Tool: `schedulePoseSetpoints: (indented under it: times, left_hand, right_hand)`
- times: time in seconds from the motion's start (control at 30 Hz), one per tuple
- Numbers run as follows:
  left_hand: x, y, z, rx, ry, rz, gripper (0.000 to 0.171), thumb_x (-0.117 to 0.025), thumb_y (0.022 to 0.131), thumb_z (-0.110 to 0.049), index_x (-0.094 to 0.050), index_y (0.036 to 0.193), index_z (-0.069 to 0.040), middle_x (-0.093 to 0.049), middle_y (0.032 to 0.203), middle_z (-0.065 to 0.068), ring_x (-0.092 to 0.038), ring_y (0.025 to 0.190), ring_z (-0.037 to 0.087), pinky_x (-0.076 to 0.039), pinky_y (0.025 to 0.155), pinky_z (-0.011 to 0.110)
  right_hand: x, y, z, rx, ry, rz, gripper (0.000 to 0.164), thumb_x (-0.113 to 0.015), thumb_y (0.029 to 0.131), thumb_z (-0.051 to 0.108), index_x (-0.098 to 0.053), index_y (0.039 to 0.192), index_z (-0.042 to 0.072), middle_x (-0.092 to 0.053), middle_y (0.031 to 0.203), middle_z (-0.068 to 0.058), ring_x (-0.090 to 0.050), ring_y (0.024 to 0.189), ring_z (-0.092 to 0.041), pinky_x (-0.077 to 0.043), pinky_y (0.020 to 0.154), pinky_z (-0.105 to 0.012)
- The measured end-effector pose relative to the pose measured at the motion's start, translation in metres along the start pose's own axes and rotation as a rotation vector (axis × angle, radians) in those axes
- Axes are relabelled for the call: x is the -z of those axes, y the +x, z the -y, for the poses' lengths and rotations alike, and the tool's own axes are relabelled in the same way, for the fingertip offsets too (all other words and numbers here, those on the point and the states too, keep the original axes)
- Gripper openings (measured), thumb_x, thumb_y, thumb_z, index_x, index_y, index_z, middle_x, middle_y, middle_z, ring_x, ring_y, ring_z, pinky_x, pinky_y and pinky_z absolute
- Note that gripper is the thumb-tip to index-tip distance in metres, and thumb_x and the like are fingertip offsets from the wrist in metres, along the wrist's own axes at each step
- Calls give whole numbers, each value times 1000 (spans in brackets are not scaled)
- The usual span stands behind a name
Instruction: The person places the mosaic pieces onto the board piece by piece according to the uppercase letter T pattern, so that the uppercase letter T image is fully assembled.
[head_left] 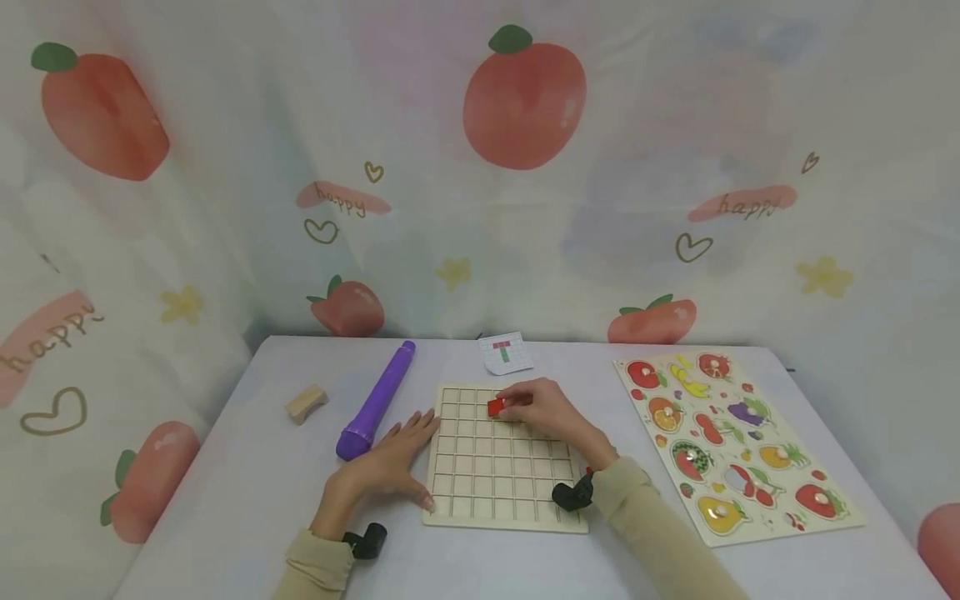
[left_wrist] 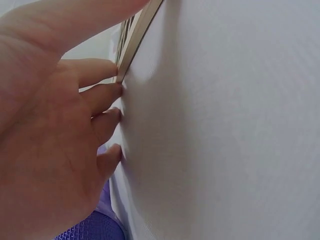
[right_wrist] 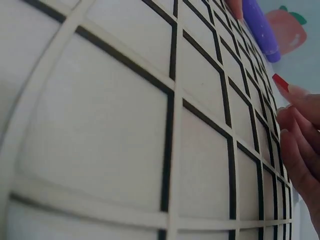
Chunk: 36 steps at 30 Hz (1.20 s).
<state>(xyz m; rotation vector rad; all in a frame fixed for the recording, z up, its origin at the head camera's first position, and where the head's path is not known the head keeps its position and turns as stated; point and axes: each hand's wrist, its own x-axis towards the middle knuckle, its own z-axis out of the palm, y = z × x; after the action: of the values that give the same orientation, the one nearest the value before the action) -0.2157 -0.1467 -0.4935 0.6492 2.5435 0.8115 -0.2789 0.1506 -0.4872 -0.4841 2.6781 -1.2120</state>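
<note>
A pale wooden grid board (head_left: pixel 483 483) lies on the table in front of the person. Over its upper part, the right hand (head_left: pixel 546 410) pinches a small red block (head_left: pixel 496 407); whether the block touches the board cannot be told. In the right wrist view the red block (right_wrist: pixel 281 81) shows at the fingertips, above the grid's squares. Along the board's left edge the left hand (head_left: pixel 386 467) rests with fingers spread, its fingertips and thumb touching the edge. The left wrist view shows that hand (left_wrist: pixel 55 125) with fingertips at the board's side and on the table.
A purple toy microphone (head_left: pixel 378 400) lies left of the board, close to the left hand. Farther left is a small wooden block (head_left: pixel 306 403). Behind the board lies a paper card (head_left: pixel 506 354) with a red and green T pattern. A fruit puzzle board (head_left: pixel 738 450) occupies the right side.
</note>
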Motion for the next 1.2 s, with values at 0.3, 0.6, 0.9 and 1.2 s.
schedulePoseSetpoints:
  times: [0.3,0.6,0.9,1.2]
  left_hand:
    - [2,1,-3,18,-1,8,122,-95,68,-30,-24,163,-3,-14,173,16,-7,161,35,-8,131,56]
    - [2,-1,-4,25,-18,1,122,-95,68,-28,-24,163,-4,-14,173,15,-7,161,36,-7,131,57]
    - [1,1,-3,27,-19,-17,122,-96,66,-31,-26,163,-5,-15,173,13,-7,161,33,-8,131,54]
    - [2,0,-4,9,-30,-23,121,-96,67,-28,-26,162,-3,-15,172,15,-8,161,35,-7,131,56]
  right_hand:
    - [-11,8,5,13,-13,22,26,-82,88,17,-79,112,9,-74,90,3,-64,83,-9,-54,80,-26]
    - [-17,10,13,40,-69,13,24,-81,88,14,-79,110,6,-72,88,2,-62,79,-9,-53,73,-26]
    - [-15,9,16,75,-133,57,27,-78,89,10,-77,115,1,-68,87,1,-55,78,-10,-48,71,-24]
    - [-9,2,5,52,-82,43,32,-77,90,12,-75,121,5,-71,91,4,-60,83,-10,-53,78,-27]
